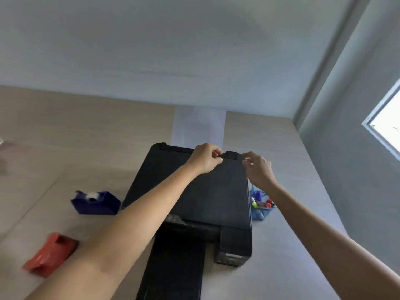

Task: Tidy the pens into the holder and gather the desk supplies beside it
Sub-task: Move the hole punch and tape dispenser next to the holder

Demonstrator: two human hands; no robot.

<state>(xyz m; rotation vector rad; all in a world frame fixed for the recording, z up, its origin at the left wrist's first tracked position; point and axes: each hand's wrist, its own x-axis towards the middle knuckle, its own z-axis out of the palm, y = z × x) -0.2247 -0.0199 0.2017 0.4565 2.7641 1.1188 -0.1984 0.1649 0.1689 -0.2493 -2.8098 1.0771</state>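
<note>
A blue mesh pen holder (pixel 258 214) stands to the right of a black printer (pixel 203 198), with several pens and markers (pixel 262 202) in it. A blue tape dispenser (pixel 96 202) sits left of the printer. A red stapler-like object (pixel 50 254) lies near the front left. My left hand (pixel 205 158) is at the printer's back edge, fingers pinched on a small black part there. My right hand (pixel 258 167) hovers at the printer's back right corner, fingers apart and holding nothing.
The wooden desk (pixel 86 137) meets a grey wall at the back and right. A sheet of paper (pixel 199 126) stands up behind the printer. The printer's output tray (pixel 173 267) extends toward me. A window (pixel 387 124) is at the right.
</note>
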